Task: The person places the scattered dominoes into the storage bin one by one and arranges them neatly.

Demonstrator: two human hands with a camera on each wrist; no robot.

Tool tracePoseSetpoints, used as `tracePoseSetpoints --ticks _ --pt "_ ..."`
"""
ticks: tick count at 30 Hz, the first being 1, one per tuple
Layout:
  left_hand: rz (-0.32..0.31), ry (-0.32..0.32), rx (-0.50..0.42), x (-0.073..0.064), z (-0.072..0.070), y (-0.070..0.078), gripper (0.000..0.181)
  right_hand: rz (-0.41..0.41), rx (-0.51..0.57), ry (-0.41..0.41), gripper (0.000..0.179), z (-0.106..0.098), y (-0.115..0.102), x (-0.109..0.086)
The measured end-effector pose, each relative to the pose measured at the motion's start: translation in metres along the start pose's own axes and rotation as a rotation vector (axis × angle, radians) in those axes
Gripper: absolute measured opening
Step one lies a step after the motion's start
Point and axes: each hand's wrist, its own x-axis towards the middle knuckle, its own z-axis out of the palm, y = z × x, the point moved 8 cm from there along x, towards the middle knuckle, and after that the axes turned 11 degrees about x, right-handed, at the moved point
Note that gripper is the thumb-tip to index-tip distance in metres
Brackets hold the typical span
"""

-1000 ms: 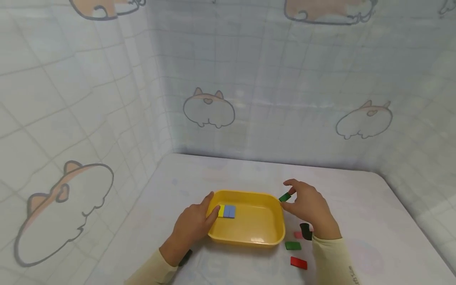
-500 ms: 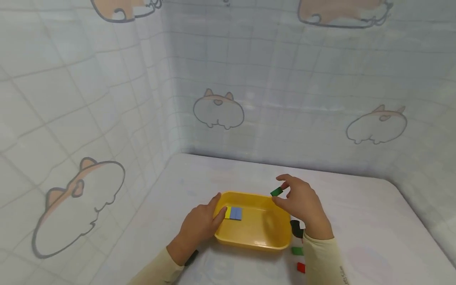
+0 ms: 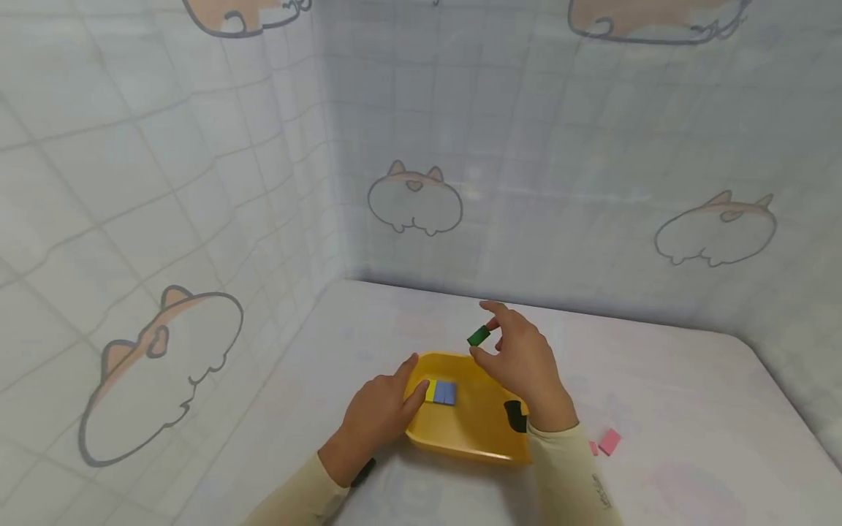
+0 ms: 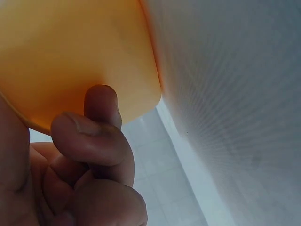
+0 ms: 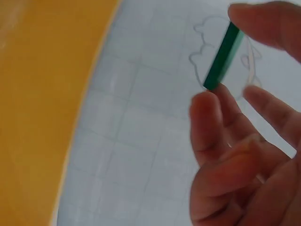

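A yellow tray (image 3: 470,431) sits on the table. My left hand (image 3: 381,405) grips its left side, thumb over the rim; in the left wrist view, fingers (image 4: 101,101) lie against the tray's outer wall (image 4: 94,42). Inside, near that thumb, a yellow tile (image 3: 430,391) lies beside blue tiles (image 3: 445,393). Raised at the tray's far edge, my right hand (image 3: 522,358) pinches a small green tile (image 3: 479,336) between thumb and fingertip. The right wrist view shows this green tile (image 5: 222,56) edge-on. The right hand and forearm cover the tray's right end.
Pink tiles (image 3: 609,441) lie on the white table (image 3: 658,394) to the right of my right sleeve (image 3: 572,475). Cloth walls (image 3: 559,168) with a grid and dog drawings enclose the table at the back and sides. A dark wrist piece (image 3: 515,416) shows by the right wrist.
My right hand has carried the green tile left and up from the tray's right corner to its far edge. The right sleeve now hides the green and red tiles on the table. Left hand keeps its grip.
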Motion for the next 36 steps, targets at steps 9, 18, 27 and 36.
tracePoseSetpoints --ticks 9,18,27,36 --pt "-0.014 -0.035 0.006 0.003 0.002 0.0 0.068 -0.043 -0.017 -0.025 0.077 0.021 0.002 0.008" --pt "-0.021 -0.046 0.013 0.003 0.002 -0.001 0.068 -0.008 -0.025 -0.077 0.069 0.03 0.005 0.008" --pt "-0.004 -0.029 0.009 0.003 0.0 -0.001 0.067 0.006 0.017 -0.186 0.06 0.044 0.011 0.006" --pt "0.007 0.004 0.001 0.002 -0.003 0.0 0.064 -0.014 0.071 -0.293 0.056 0.054 0.008 0.003"
